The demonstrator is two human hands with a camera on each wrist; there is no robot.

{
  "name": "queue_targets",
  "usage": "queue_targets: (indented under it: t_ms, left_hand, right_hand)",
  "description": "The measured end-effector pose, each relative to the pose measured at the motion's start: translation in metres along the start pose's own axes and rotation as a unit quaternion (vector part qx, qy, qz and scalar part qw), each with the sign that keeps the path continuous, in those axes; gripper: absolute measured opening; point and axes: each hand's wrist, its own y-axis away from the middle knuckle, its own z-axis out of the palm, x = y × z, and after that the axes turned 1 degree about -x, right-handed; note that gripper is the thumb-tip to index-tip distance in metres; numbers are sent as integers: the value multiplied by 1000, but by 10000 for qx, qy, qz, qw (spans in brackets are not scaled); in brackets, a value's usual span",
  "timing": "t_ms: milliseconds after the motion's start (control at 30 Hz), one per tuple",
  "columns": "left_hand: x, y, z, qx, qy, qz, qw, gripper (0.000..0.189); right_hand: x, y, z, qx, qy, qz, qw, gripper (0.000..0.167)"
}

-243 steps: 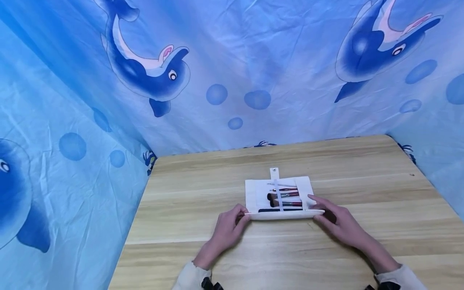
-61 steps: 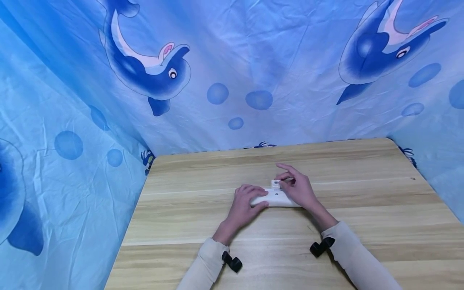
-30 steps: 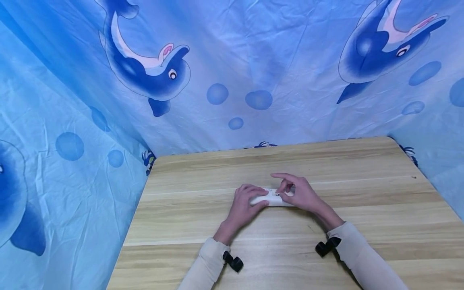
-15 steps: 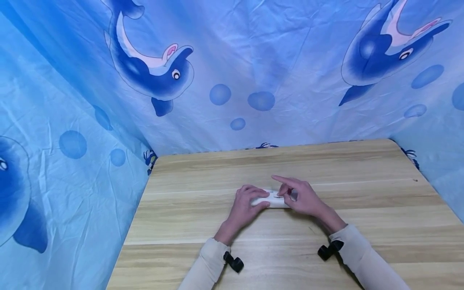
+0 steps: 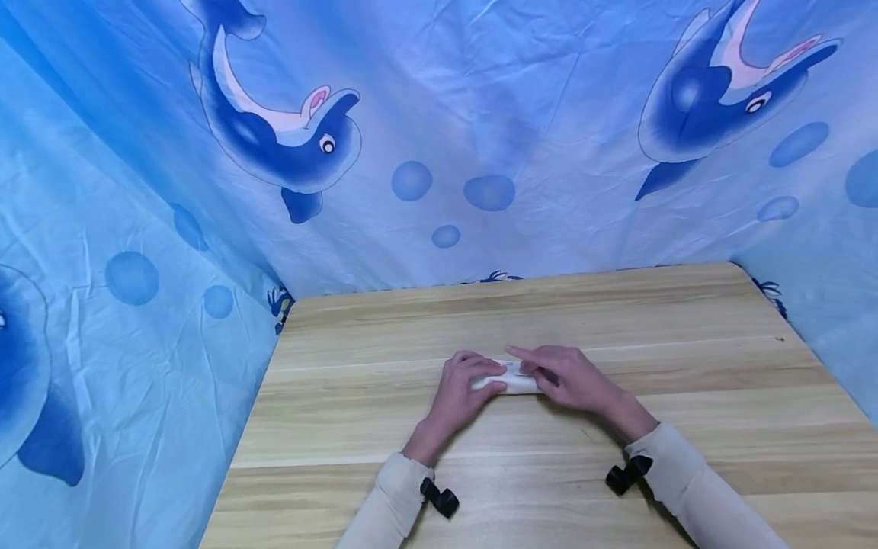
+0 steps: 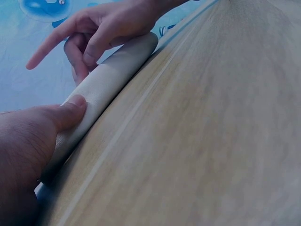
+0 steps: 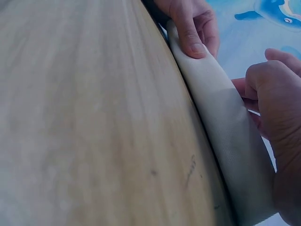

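A white brush roll, rolled up lengthwise, lies on the table between the two hands. My left hand grips its left part, with the thumb on the near side and the fingers over the top. My right hand is at the strap near the roll's middle. Its index finger points out to the left, while the thumb and other fingers curl against the roll. The strap and snap are mostly covered by these fingers. In the left wrist view the roll looks smooth and tubular; its brushes are hidden inside.
The wood-grain table extends around the roll on all sides. Blue cloth with dolphins hangs behind and beside the table. Small black cameras are strapped at the left cuff and right cuff.
Earlier the case lay unfolded with brushes showing; now it is rolled up. The strap, raised two seconds ago, is folded down. Lately the right hand has lowered and flattened over it; the left stays.
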Motion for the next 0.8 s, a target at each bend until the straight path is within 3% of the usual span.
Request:
queue_targets:
  t_ms: [233, 533, 633, 800]
  left_hand:
    - [0, 1, 0, -100, 9, -65, 9999, 32]
    - [1, 2, -2, 30, -98, 58, 9999, 33]
    - [3, 1, -1, -27, -184, 59, 9998, 36]
    - [10, -3, -6, -224, -235, -130, 9994, 45]
  right_hand:
    - [-1, 4, 3, 8, -46, 241, 9997, 71]
    - [-6, 5, 2, 246, -11, 491, 9985, 74]
    - [-12, 9, -6, 125, -276, 1009, 9944, 72]
    - [-21, 20, -30, 159, -690, 1977, 9777, 58]
